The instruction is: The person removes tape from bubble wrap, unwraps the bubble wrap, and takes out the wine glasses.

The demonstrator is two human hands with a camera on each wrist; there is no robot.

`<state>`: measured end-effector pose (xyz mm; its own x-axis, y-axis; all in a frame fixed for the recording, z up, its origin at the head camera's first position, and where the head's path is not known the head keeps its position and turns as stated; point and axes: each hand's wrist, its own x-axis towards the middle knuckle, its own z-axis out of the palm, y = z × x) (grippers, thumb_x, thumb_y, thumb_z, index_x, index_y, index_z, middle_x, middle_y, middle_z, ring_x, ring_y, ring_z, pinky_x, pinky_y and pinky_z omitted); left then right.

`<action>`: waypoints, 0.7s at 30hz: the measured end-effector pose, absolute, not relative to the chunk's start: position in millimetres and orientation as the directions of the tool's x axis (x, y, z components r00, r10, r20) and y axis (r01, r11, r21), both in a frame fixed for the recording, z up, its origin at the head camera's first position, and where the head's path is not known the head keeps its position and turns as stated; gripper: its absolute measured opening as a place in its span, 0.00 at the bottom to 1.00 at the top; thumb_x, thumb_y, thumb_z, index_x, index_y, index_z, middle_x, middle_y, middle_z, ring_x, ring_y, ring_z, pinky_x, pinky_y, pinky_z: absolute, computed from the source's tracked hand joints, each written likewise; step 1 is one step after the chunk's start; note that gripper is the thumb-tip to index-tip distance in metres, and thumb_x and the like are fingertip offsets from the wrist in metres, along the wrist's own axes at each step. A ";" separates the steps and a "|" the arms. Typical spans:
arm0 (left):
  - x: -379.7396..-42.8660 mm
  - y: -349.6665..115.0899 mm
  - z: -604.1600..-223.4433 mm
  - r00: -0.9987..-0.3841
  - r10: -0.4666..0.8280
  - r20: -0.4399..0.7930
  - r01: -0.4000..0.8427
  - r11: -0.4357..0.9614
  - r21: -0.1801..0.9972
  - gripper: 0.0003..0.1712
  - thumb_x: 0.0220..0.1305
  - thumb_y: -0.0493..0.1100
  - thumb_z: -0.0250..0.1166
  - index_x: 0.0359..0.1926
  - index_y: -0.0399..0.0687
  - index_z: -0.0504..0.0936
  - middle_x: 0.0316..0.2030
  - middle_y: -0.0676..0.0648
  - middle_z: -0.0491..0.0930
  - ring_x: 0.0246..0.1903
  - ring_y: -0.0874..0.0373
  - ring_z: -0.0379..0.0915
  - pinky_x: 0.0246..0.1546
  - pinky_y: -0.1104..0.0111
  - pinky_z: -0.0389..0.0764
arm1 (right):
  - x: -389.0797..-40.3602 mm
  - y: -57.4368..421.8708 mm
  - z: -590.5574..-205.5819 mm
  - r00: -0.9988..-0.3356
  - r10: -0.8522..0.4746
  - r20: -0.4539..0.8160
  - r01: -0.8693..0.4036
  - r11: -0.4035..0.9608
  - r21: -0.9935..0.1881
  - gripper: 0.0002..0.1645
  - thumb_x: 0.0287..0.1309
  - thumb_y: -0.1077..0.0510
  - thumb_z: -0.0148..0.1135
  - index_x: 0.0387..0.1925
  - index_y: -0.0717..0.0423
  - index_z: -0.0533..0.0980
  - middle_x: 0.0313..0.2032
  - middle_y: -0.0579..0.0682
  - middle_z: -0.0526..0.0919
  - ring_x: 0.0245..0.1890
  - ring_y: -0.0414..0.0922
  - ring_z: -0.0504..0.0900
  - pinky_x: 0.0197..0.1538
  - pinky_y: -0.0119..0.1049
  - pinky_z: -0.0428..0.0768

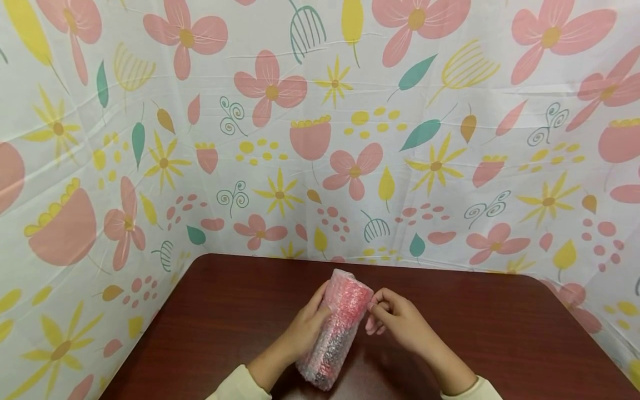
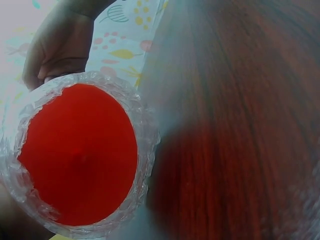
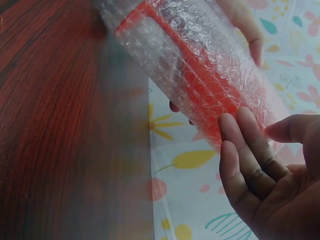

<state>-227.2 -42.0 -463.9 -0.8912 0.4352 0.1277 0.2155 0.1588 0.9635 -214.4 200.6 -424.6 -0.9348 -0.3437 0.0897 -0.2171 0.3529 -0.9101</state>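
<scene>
A cylinder with a red round end [image 2: 80, 155] is wrapped in clear bubble wrap [image 1: 342, 316], through which red and silvery-grey areas show. It is held tilted over the table, its upper end leaning away. My left hand [image 1: 306, 329] grips it round the left side, thumb across the front; part of that hand also shows behind the wrap in the right wrist view. At the upper right edge, my right hand [image 1: 397, 321] pinches the bubble wrap between thumb and forefinger. Its other fingers [image 3: 245, 145] are bent beside the wrap. What the red item is, I cannot tell.
Beneath the hands is a dark reddish-brown table [image 1: 240, 300] with rounded far corners. White cloth [image 1: 310, 205] printed with pink, yellow and green flowers and leaves hangs behind the table and along its left side.
</scene>
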 end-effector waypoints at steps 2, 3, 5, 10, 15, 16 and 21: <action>-226.8 -41.3 -463.6 -0.894 0.430 0.129 0.217 0.161 0.963 0.33 0.80 0.54 0.44 0.80 0.67 0.48 0.76 0.41 0.59 0.60 0.46 0.72 0.55 0.52 0.78 | -214.4 200.6 -424.7 -0.937 -0.338 0.085 -0.213 0.360 -0.908 0.18 0.75 0.55 0.53 0.44 0.70 0.70 0.28 0.59 0.85 0.29 0.52 0.88 0.35 0.42 0.86; -226.7 -40.9 -463.4 -0.894 0.429 0.133 0.219 0.159 0.963 0.33 0.80 0.54 0.44 0.80 0.66 0.48 0.76 0.41 0.59 0.61 0.46 0.72 0.56 0.51 0.77 | -214.4 200.5 -424.7 -0.939 -0.334 0.083 -0.210 0.365 -0.907 0.17 0.75 0.55 0.53 0.44 0.70 0.70 0.28 0.59 0.86 0.30 0.52 0.88 0.35 0.42 0.86; -226.5 -40.4 -463.2 -0.894 0.426 0.136 0.220 0.154 0.963 0.33 0.80 0.54 0.45 0.80 0.64 0.48 0.76 0.42 0.58 0.62 0.46 0.71 0.57 0.52 0.77 | -214.6 200.4 -424.8 -0.942 -0.326 0.079 -0.204 0.372 -0.906 0.17 0.75 0.55 0.53 0.44 0.69 0.70 0.28 0.59 0.86 0.30 0.51 0.88 0.35 0.41 0.86; -226.0 -40.2 -463.8 -0.894 0.426 0.140 0.209 0.120 0.970 0.35 0.78 0.53 0.49 0.80 0.62 0.49 0.76 0.43 0.58 0.62 0.47 0.69 0.57 0.56 0.76 | -214.8 200.0 -424.7 -0.947 -0.314 0.072 -0.195 0.381 -0.904 0.15 0.75 0.57 0.53 0.43 0.69 0.71 0.29 0.58 0.86 0.30 0.51 0.88 0.35 0.41 0.86; -227.3 -40.7 -466.4 -0.893 0.431 0.133 0.188 0.089 0.978 0.36 0.76 0.55 0.53 0.79 0.65 0.51 0.73 0.41 0.61 0.59 0.49 0.72 0.54 0.59 0.78 | -214.7 199.7 -425.0 -0.948 -0.310 0.069 -0.191 0.384 -0.904 0.13 0.75 0.60 0.50 0.44 0.70 0.71 0.30 0.59 0.86 0.31 0.53 0.88 0.36 0.41 0.86; -227.7 -40.9 -466.9 -0.893 0.431 0.129 0.183 0.085 0.979 0.36 0.76 0.55 0.54 0.78 0.66 0.51 0.73 0.41 0.62 0.58 0.49 0.73 0.53 0.59 0.79 | -214.7 199.6 -425.2 -0.948 -0.310 0.068 -0.191 0.385 -0.903 0.13 0.75 0.60 0.50 0.45 0.70 0.71 0.30 0.59 0.86 0.31 0.53 0.88 0.36 0.41 0.86; -228.0 -41.0 -466.6 -0.900 0.423 0.108 0.159 0.086 0.984 0.37 0.75 0.57 0.56 0.78 0.69 0.51 0.68 0.41 0.67 0.54 0.51 0.76 0.49 0.60 0.80 | -214.6 198.8 -426.1 -0.946 -0.314 0.074 -0.199 0.387 -0.900 0.12 0.75 0.62 0.47 0.46 0.69 0.72 0.31 0.59 0.87 0.32 0.56 0.88 0.37 0.43 0.86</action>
<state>-228.0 -41.0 -466.6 -0.8998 0.4227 0.1083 0.1587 0.0858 0.9836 -214.6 198.8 -426.1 -0.9464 -0.3142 0.0743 -0.1993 0.3874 -0.9001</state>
